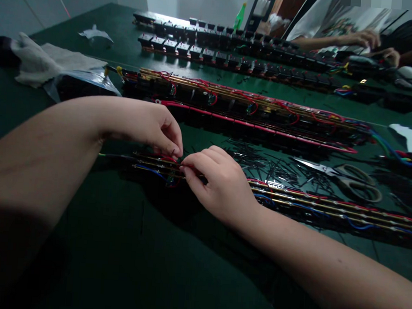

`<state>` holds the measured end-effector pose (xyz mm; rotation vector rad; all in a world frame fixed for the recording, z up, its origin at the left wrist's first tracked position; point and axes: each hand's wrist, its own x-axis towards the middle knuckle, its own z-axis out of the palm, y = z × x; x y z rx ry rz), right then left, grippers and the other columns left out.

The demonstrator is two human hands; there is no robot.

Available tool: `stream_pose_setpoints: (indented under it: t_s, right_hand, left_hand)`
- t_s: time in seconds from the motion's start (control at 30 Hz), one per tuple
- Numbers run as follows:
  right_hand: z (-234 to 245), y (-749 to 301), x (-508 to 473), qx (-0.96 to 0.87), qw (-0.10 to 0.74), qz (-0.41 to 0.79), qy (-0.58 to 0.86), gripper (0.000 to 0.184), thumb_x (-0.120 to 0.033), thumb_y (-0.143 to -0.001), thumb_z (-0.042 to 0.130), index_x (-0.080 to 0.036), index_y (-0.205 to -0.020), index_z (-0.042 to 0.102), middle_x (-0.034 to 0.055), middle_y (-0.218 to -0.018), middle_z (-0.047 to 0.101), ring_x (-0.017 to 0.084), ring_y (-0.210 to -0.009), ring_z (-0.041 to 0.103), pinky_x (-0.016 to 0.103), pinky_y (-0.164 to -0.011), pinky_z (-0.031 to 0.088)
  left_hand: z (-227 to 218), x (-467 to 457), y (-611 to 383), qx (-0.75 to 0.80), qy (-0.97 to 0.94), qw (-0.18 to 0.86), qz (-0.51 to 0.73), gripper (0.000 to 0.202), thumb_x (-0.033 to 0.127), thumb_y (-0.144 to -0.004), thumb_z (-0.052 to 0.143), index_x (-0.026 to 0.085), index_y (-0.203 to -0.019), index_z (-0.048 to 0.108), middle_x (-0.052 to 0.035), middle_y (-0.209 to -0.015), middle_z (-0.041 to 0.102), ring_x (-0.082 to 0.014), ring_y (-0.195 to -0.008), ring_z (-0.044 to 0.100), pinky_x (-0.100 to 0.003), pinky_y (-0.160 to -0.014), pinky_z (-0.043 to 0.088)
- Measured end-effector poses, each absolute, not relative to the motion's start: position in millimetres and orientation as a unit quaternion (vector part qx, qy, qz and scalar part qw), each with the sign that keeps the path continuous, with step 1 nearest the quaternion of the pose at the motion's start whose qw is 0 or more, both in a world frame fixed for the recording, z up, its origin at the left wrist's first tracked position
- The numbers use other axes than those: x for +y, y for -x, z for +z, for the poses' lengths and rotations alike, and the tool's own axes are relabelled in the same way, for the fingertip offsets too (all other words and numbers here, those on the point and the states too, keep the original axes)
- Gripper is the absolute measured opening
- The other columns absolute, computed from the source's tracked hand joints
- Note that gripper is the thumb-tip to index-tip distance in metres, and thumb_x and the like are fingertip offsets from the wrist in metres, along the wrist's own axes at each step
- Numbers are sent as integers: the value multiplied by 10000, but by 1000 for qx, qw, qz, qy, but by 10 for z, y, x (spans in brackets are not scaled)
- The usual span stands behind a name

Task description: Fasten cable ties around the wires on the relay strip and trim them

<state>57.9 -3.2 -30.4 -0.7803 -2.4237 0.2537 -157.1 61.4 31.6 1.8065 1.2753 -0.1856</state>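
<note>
Both of my hands are over the left part of a long wired assembly [305, 200] with brass-coloured rods and red and blue wires. My left hand [154, 127] comes over from the left with thumb and forefinger pinched just above the rods; what is between them is too small to name. My right hand [218, 179] lies across the assembly, its fingertips pinched at the rods beside the red wire [168, 158]. Whatever the right fingertips hold is hidden. A blue wire [151, 170] runs along the near side, left of my right hand.
Scissors [338, 175] lie partly open behind the assembly, beside many loose thin black strips [272, 166]. Another wired assembly [238, 102] stretches across behind, with rows of black blocks [199, 53] beyond. A co-worker's hands [367, 41] are at the far right. Cloth [53, 61] lies left.
</note>
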Motion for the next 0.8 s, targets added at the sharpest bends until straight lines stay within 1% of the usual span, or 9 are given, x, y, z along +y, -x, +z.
stream_pose_setpoints:
  t_s: [0.1, 0.17, 0.23, 0.33, 0.47, 0.57, 0.7, 0.8]
  right_hand:
    - [-302, -580, -31, -908, 285, 93, 294, 236, -215, -994, 507, -110, -913, 701, 80, -821, 676, 190, -776, 526, 319, -718, 419]
    - [-299, -579, -31, -909, 283, 92, 292, 241, -224, -999, 504, -115, -925, 706, 77, -823, 676, 188, -777, 522, 318, -720, 417]
    - [-297, -577, -28, -910, 283, 92, 291, 240, -221, -998, 504, -115, -927, 708, 77, -823, 675, 189, -778, 521, 319, -724, 418]
    - [-298, -572, -24, -909, 283, 92, 291, 237, -209, -991, 504, -114, -910, 705, 76, -814, 669, 190, -773, 517, 321, -723, 415]
    - [-301, -570, -23, -909, 286, 89, 292, 226, -199, -988, 494, -126, -905, 691, 65, -792, 648, 188, -759, 504, 317, -711, 401]
    - [-299, -573, -22, -909, 283, 89, 292, 224, -199, -987, 492, -126, -898, 683, 64, -786, 642, 188, -759, 501, 316, -710, 395]
    - [-298, -574, -21, -909, 282, 93, 291, 219, -187, -978, 491, -118, -901, 683, 65, -789, 644, 190, -760, 502, 319, -719, 398]
    - [-301, -573, -22, -910, 285, 91, 288, 219, -183, -978, 489, -118, -894, 680, 66, -787, 643, 189, -756, 500, 319, -717, 397]
  left_hand:
    - [336, 575, 1509, 509, -731, 441, -111, 327, 502, -735, 655, 268, -936, 765, 17, -887, 745, -169, -823, 651, -235, -736, 478]
    - [361, 537, 1468, 505, -742, 424, -123, 324, 444, -801, 597, 213, -982, 735, -6, -910, 742, -160, -825, 635, -228, -744, 469]
    - [389, 502, 1438, 505, -748, 408, -139, 313, 401, -861, 538, 175, -987, 713, -30, -912, 733, -158, -817, 620, -227, -739, 461]
    - [420, 476, 1420, 509, -747, 397, -159, 298, 373, -906, 496, 171, -984, 702, -45, -920, 723, -171, -818, 612, -233, -728, 457]
    - [430, 473, 1424, 506, -748, 401, -155, 296, 297, -923, 454, 149, -1046, 679, -35, -954, 716, -154, -836, 598, -213, -762, 446]
    - [428, 467, 1429, 501, -747, 417, -135, 312, 244, -911, 430, 128, -1083, 663, -41, -984, 711, -152, -876, 602, -210, -797, 448]
    - [425, 462, 1441, 491, -740, 442, -125, 339, 283, -882, 471, 134, -1123, 658, -46, -1006, 716, -169, -907, 615, -226, -804, 461]
    - [416, 474, 1455, 492, -739, 444, -122, 346, 323, -875, 490, 148, -1113, 671, -45, -1010, 723, -178, -921, 625, -235, -806, 465]
